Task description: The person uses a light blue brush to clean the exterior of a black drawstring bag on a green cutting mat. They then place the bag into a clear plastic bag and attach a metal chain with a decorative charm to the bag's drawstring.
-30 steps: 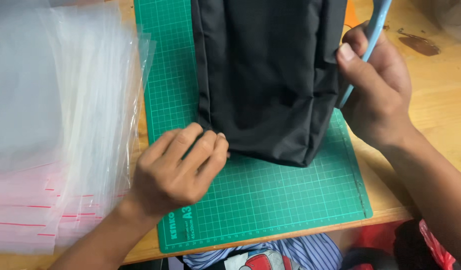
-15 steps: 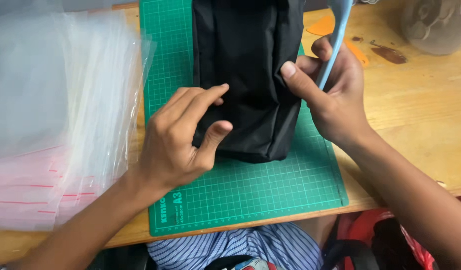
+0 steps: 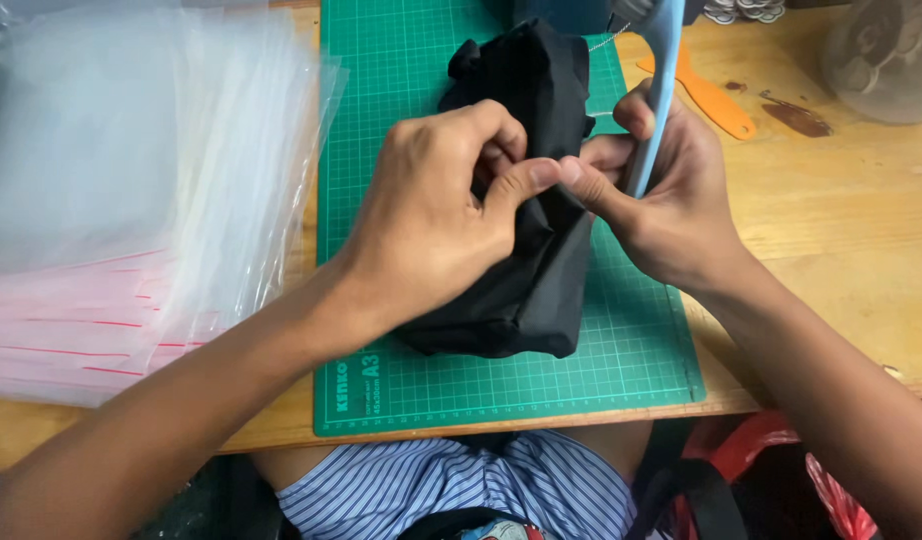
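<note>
The black fabric item (image 3: pixel 526 200) lay bunched and partly folded on the green cutting mat (image 3: pixel 621 370); no bag had yet been taken for it. It was pinched by the left hand (image 3: pixel 441 215), fingers closed on a fold. The right hand (image 3: pixel 661 200) gripped the cloth and a pale blue tool (image 3: pixel 661 70). Clear red-striped zip bags (image 3: pixel 131 200) were stacked left on the surface (image 3: pixel 841 230).

Left hand (image 3: pixel 436 205) pinching, right hand (image 3: pixel 661 195) curled, thumbs meeting
</note>
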